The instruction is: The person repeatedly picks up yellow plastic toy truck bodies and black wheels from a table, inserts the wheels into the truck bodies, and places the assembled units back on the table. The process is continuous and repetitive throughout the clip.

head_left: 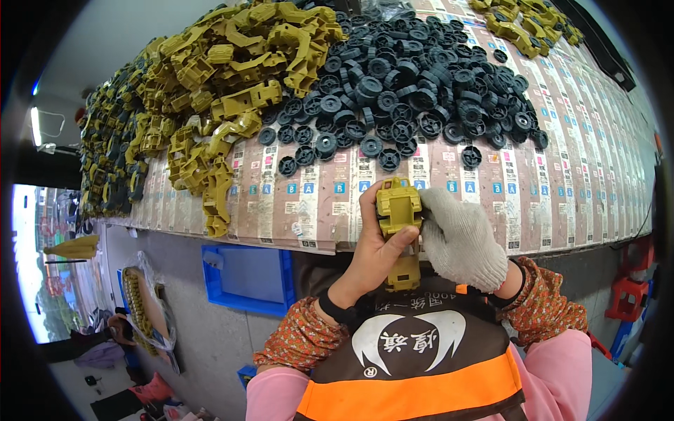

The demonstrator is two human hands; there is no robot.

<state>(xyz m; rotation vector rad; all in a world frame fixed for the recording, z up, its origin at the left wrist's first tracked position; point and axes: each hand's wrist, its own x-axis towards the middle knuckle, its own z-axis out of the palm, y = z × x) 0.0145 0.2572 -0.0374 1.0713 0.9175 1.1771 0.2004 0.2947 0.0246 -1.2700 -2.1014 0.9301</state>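
A yellow plastic toy truck body (400, 210) is held upright over the near edge of the table, in front of my apron. My bare left hand (373, 254) is closed around its left side, the thumb lying across the lower part. Against its right side presses my right hand (462, 238), in a pale grey knitted glove with the fingers curled. What those gloved fingertips pinch is hidden. Just beyond both hands lies a heap of black toy wheels (400, 98), a few of them loose at its near edge.
A tall pile of yellow truck bodies (232, 63) covers the table's left, beside bodies with black wheels (112, 154) at the far left. More yellow parts (526, 28) lie at the far right. A blue bin (249, 277) sits below the table edge; red stools (630, 295) stand right.
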